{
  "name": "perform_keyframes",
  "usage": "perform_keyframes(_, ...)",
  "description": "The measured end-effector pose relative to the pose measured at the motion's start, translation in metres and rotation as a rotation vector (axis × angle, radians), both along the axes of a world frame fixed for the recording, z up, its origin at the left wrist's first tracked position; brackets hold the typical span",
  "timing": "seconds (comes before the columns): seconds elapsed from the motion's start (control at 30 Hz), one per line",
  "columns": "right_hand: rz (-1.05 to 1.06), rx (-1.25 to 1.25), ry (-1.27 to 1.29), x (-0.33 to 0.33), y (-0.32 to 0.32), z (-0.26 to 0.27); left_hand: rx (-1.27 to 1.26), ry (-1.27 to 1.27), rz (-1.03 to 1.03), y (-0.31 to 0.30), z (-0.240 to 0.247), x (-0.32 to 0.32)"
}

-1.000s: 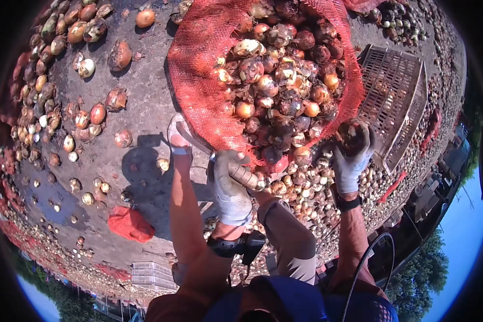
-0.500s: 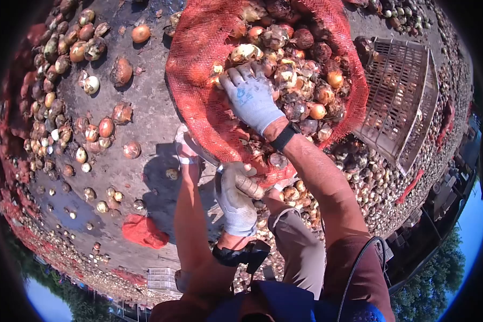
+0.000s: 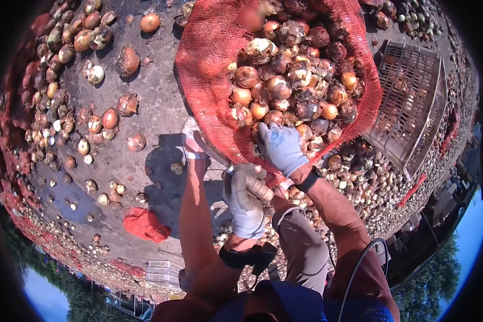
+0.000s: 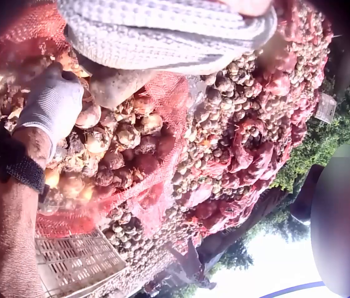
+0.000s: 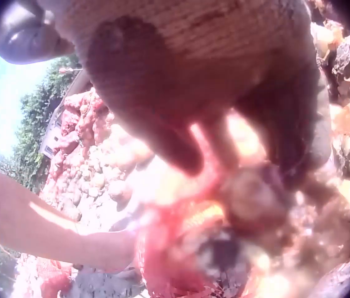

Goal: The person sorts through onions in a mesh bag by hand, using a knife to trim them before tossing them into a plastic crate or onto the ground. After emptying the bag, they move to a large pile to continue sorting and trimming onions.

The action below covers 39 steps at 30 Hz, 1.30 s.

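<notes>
My gloved left hand (image 3: 244,196) grips the handle of a sickle (image 3: 258,189), its thin curved blade reaching forward along the left side of the red mesh sack (image 3: 204,80). Brown and yellow onions (image 3: 279,87) fill the sack's wide mouth. At the sack's near rim, my gloved right hand (image 3: 284,147) reaches down, back upward, its fingertips hidden among the onions in the head view. The right wrist view is blurred and shows the thumb and fingers right above an onion (image 5: 255,195); I cannot tell whether they pinch it.
Slatted plastic crate (image 3: 408,102) stands tilted right of the sack. Loose onions (image 3: 110,118) lie on the concrete at left, beside a crumpled red mesh bag (image 3: 146,224). A dense spread of small onions (image 4: 224,93) covers the ground behind. My bare legs flank the left hand.
My right hand held an onion right of the sack, then moved over the onions at the sack's left side, and now has drawn back to the near rim. The left hand keeps its sickle.
</notes>
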State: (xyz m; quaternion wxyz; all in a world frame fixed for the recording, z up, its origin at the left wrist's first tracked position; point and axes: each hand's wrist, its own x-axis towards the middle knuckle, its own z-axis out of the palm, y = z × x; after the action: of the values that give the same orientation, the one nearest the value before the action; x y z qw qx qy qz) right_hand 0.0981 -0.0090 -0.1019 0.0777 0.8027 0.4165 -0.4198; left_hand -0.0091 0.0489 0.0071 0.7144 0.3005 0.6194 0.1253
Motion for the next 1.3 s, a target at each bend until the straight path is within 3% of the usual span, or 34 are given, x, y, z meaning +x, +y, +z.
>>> perform_keyframes(0.07, 0.075, 0.241, -0.103, 0.018, 0.024, -0.011, 0.076, -0.011, 0.041, -0.008, -0.012, -0.004)
perform_keyframes(0.1, 0.073, 0.208, -0.144, 0.020, 0.036, -0.024, -0.001, -0.023, 0.125, -0.007, -0.005, 0.002)
perform_keyframes(0.17, 0.122, 0.153, -0.134, 0.023, 0.049, -0.060, -0.091, 0.018, 0.107, 0.002, 0.007, 0.012)
perform_keyframes(0.23, -0.027, 0.339, -0.289, 0.031, 0.060, -0.075, -0.195, 0.030, 0.201, 0.012, 0.013, 0.018)
perform_keyframes(0.27, -0.091, 0.428, -0.351, 0.032, 0.063, -0.083, -0.146, 0.004, 0.099, 0.014, 0.011, 0.015)
perform_keyframes(0.3, -0.170, 0.253, -0.202, 0.039, 0.068, -0.084, -0.107, -0.017, -0.006, 0.013, 0.010, 0.007)
perform_keyframes(0.33, -0.128, 0.361, -0.321, 0.040, 0.071, -0.096, -0.038, 0.013, -0.111, 0.009, 0.005, 0.002)
perform_keyframes(0.4, -0.107, 0.252, -0.277, 0.041, 0.085, -0.109, 0.112, 0.085, -0.311, 0.001, -0.005, -0.008)
perform_keyframes(0.47, -0.233, 0.171, -0.255, 0.036, 0.096, -0.135, 0.083, 0.017, -0.223, 0.002, -0.004, -0.005)
perform_keyframes(0.53, -0.273, 0.080, -0.112, 0.047, 0.100, -0.109, -0.053, 0.018, -0.142, 0.004, 0.003, 0.001)
perform_keyframes(0.6, -0.117, 0.160, -0.065, 0.036, 0.081, -0.093, -0.180, 0.031, -0.023, 0.009, 0.010, 0.007)
perform_keyframes(0.67, -0.083, 0.186, 0.057, 0.022, 0.063, -0.054, -0.125, -0.018, 0.030, 0.004, 0.008, 0.008)
perform_keyframes(0.73, -0.080, 0.196, 0.070, 0.003, 0.025, -0.049, -0.125, -0.028, 0.138, 0.001, 0.007, 0.016)
perform_keyframes(0.8, -0.048, 0.185, -0.080, 0.000, -0.007, -0.045, -0.139, -0.011, 0.083, -0.001, 0.014, 0.020)
perform_keyframes(0.9, -0.015, 0.397, -0.227, 0.018, -0.010, -0.019, -0.166, -0.035, 0.051, -0.001, 0.013, 0.020)
perform_keyframes(0.93, -0.056, 0.452, -0.313, 0.026, -0.009, -0.018, -0.187, -0.040, 0.055, -0.003, 0.014, 0.017)
perform_keyframes(1.0, -0.538, 0.295, -0.265, 0.030, -0.007, -0.017, -0.015, -0.036, 0.004, -0.014, 0.004, 0.011)
perform_keyframes(1.03, -0.637, 0.194, -0.262, 0.028, -0.008, -0.033, -0.003, -0.041, 0.009, -0.017, 0.005, 0.012)
perform_keyframes(1.07, -0.876, 0.143, -0.089, 0.027, -0.008, -0.047, 0.010, -0.044, 0.016, -0.020, 0.007, 0.012)
perform_keyframes(1.17, -1.162, 0.231, -0.236, 0.019, 0.026, -0.092, -0.142, -0.037, -0.004, -0.009, 0.012, 0.008)
perform_keyframes(1.2, -1.232, 0.250, -0.073, 0.029, 0.043, -0.092, -0.137, -0.023, 0.017, -0.009, 0.010, 0.007)
perform_keyframes(1.23, -1.141, 0.463, 0.093, 0.034, 0.054, -0.094, -0.131, -0.009, 0.039, -0.010, 0.008, 0.006)
perform_keyframes(1.27, -0.902, 0.716, 0.112, 0.038, 0.064, -0.094, -0.114, -0.010, 0.016, -0.012, 0.007, 0.003)
perform_keyframes(1.3, -0.952, 0.807, 0.110, 0.045, 0.074, -0.080, -0.092, -0.016, -0.002, -0.012, 0.004, 0.000)
